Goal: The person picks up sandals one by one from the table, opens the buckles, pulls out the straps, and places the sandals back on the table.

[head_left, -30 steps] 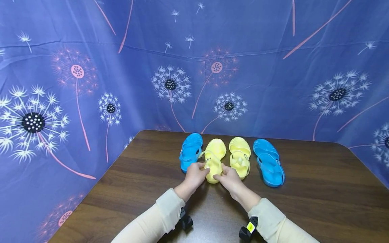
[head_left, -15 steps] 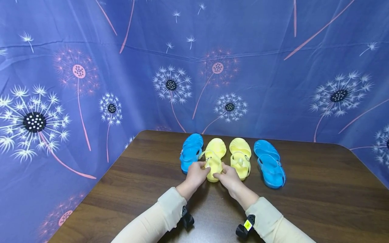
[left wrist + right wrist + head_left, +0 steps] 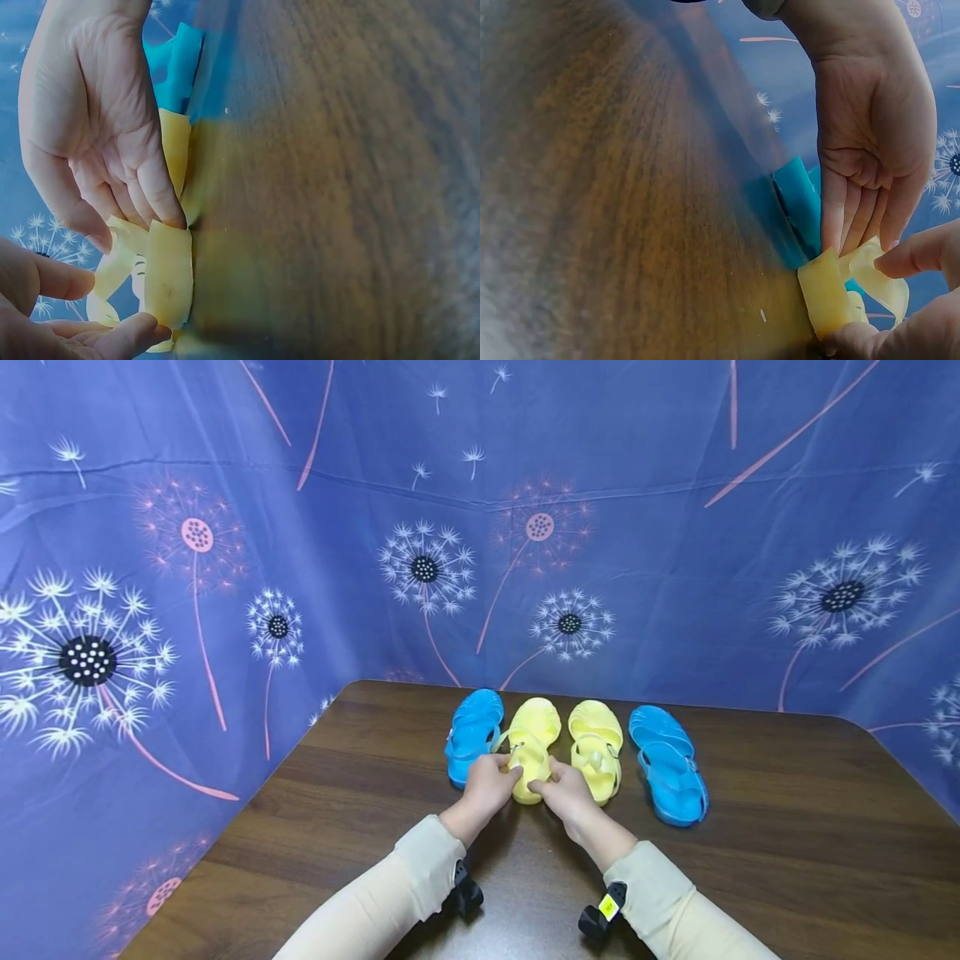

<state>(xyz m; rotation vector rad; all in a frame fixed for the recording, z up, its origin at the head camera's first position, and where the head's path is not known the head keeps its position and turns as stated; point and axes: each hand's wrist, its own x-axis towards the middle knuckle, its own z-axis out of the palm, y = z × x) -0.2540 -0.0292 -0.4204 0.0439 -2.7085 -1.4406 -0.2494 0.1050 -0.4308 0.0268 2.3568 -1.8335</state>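
My left hand and right hand grip either side of the heel of the left yellow sandal. Their thumbs lie at its inside edge, the fingers outside. The sandal rests toe-forward on the table. In the left wrist view, the heel lies between the two hands' fingertips, and so does the same heel in the right wrist view. Just right of it stands the other yellow sandal, with its inside near edge partly by my right hand. A blue sandal sits close on the left.
Farther right on the brown wooden table lies another blue sandal, angled slightly. All the sandals form a row near the back edge. Behind hangs a blue dandelion-print cloth.
Both hands have shifted slightly forward with the left yellow sandal, whose heel now sits a little farther from me. The other sandals stay in place.
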